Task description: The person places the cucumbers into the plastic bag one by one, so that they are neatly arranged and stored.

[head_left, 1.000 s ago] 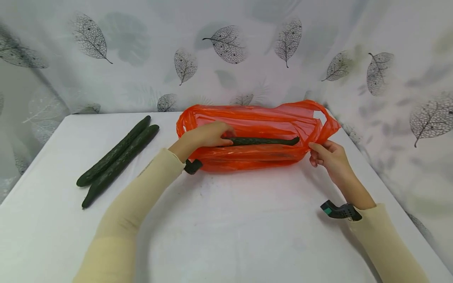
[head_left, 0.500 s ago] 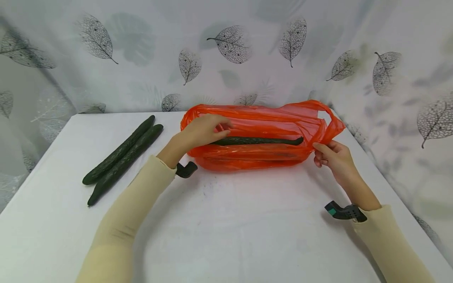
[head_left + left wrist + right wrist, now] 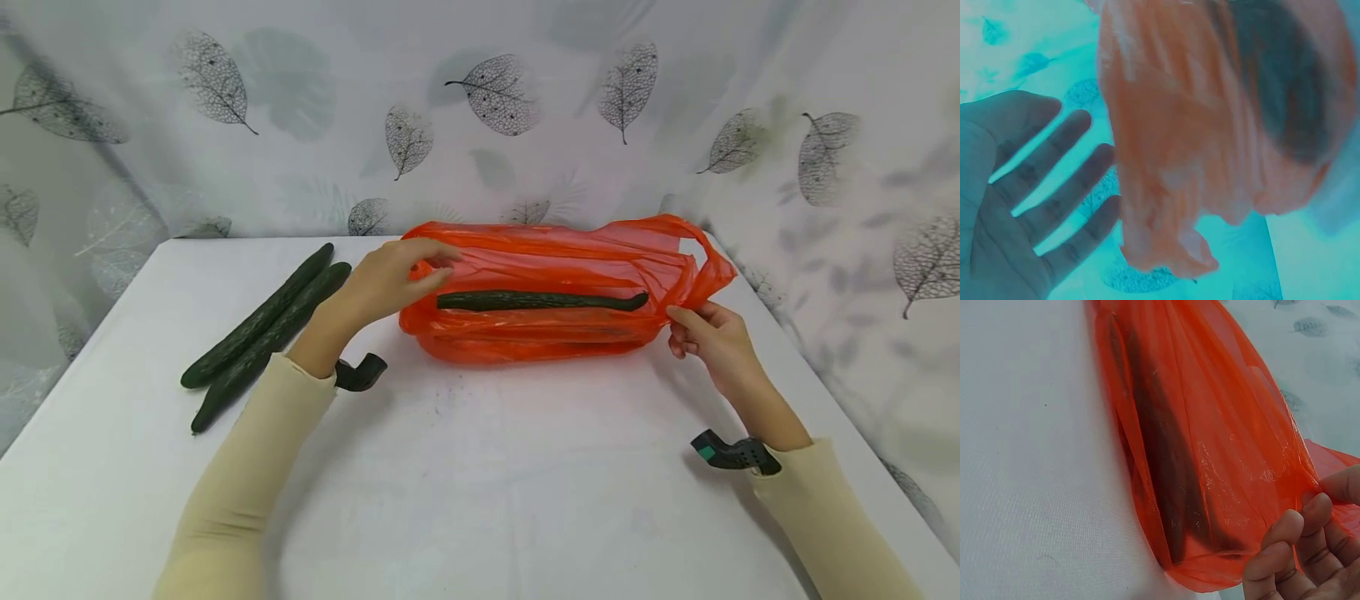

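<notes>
A red plastic bag (image 3: 525, 337) lies along the back of the table, its mouth spread toward the head camera. Inside it rests a dark green cucumber (image 3: 543, 301); dark shapes also show through the film in the right wrist view. My right hand (image 3: 708, 337) pinches the bag's right end near its handle loop, between thumb and fingers. At the bag's left end hovers my left hand (image 3: 382, 279), holding nothing. In the left wrist view its fingers (image 3: 1075, 206) are spread, fingertips right at the bag's edge. Left of the bag, two cucumbers (image 3: 262, 321) lie side by side at a slant.
The table (image 3: 480, 492) has a white cover. Behind it and along the right side hangs a pale leaf-print curtain (image 3: 300, 167). Black wrist straps (image 3: 731, 452) sit on both wrists.
My left hand has let go of the cucumber inside the bag and drawn back left, out to the bag's left end. The right hand keeps its pinch on the bag.
</notes>
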A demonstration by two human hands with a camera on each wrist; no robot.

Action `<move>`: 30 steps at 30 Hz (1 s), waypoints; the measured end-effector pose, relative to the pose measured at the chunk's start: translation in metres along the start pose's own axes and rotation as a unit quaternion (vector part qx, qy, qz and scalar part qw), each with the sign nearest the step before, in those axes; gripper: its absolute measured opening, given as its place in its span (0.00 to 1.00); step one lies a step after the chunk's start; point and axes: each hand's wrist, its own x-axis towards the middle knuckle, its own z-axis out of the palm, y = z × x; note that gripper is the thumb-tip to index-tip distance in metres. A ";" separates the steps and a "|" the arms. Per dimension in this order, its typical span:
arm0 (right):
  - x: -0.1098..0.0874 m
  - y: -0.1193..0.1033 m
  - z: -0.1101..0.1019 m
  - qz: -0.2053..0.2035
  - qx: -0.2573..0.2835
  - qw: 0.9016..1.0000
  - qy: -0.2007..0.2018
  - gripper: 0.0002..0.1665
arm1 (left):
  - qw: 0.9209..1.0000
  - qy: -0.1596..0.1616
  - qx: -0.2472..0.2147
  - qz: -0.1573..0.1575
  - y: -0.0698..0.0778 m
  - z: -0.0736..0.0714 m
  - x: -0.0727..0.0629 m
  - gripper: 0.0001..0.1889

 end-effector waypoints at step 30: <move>0.000 0.002 -0.002 -0.008 0.017 1.000 -0.011 0.07 | 0.980 0.188 0.041 0.040 -0.065 -0.007 -0.069 0.13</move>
